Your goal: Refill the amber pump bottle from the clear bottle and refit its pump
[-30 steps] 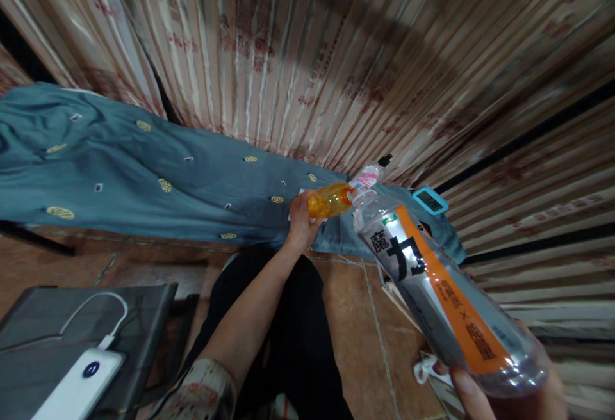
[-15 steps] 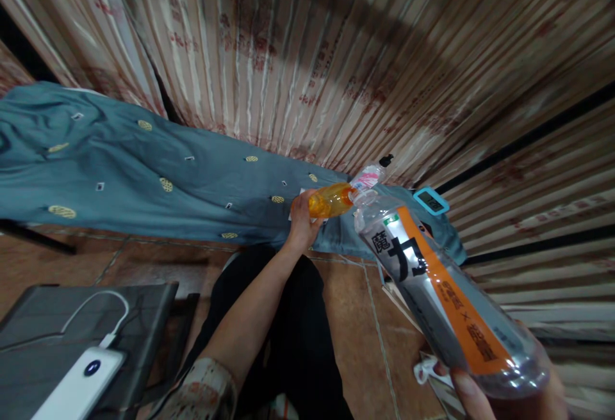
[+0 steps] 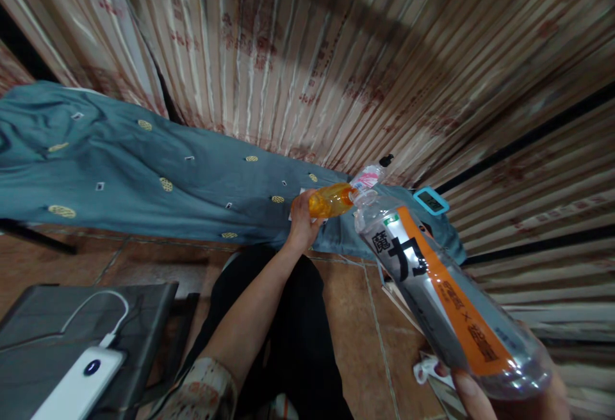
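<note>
My left hand is wrapped round a bottle of orange liquid, tilted with its neck toward the right. In my right hand is a large clear plastic bottle with a silver and orange label, gripped near its base and tipped so its mouth points up and left. The two bottle mouths meet or nearly meet; whether they touch, I cannot tell. Just behind them stands a small clear pump bottle with a pink label and black top.
A teal cloth with pineapple prints covers the long surface against a pleated curtain. A blue-framed digital timer sits at its right end. At lower left, a white power bank with a cable lies on a grey stool.
</note>
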`<action>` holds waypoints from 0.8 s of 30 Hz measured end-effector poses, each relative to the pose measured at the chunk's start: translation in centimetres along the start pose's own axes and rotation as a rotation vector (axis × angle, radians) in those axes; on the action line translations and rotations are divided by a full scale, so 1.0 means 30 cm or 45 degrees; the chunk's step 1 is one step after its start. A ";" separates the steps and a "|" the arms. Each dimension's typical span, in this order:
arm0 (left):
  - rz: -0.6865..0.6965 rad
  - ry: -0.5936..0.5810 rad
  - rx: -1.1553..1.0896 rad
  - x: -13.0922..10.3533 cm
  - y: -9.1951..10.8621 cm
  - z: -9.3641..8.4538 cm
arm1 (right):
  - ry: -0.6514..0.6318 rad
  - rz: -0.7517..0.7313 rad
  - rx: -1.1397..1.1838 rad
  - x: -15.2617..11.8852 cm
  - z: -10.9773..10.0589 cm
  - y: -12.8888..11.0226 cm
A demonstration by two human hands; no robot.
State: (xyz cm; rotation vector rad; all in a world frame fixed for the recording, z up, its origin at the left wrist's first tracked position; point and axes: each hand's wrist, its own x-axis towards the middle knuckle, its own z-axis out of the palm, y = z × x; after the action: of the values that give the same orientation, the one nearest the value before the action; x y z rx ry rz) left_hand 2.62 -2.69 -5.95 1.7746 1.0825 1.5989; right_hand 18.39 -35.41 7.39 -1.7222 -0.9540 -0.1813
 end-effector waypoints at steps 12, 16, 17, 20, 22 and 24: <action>-0.016 -0.019 -0.008 0.000 0.001 -0.004 | 0.014 -0.020 0.012 0.000 0.006 -0.025; -0.005 -0.012 -0.003 0.000 0.000 -0.002 | 0.018 0.019 0.010 -0.001 0.008 -0.024; -0.006 -0.008 -0.002 0.000 0.001 -0.003 | 0.020 0.028 0.012 0.000 0.008 -0.021; -0.006 -0.007 0.001 0.001 0.004 -0.005 | 0.027 0.048 0.022 0.001 0.007 -0.013; -0.007 -0.013 0.003 0.002 0.008 -0.007 | 0.029 0.053 0.017 0.001 0.006 -0.014; -0.011 -0.018 0.002 0.003 0.009 -0.007 | 0.021 0.045 0.007 0.000 0.005 -0.017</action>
State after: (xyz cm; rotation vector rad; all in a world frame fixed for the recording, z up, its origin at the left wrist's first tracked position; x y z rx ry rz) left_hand 2.47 -2.79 -5.64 1.7776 1.0839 1.5781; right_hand 17.98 -35.25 7.71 -1.7292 -0.9109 -0.1691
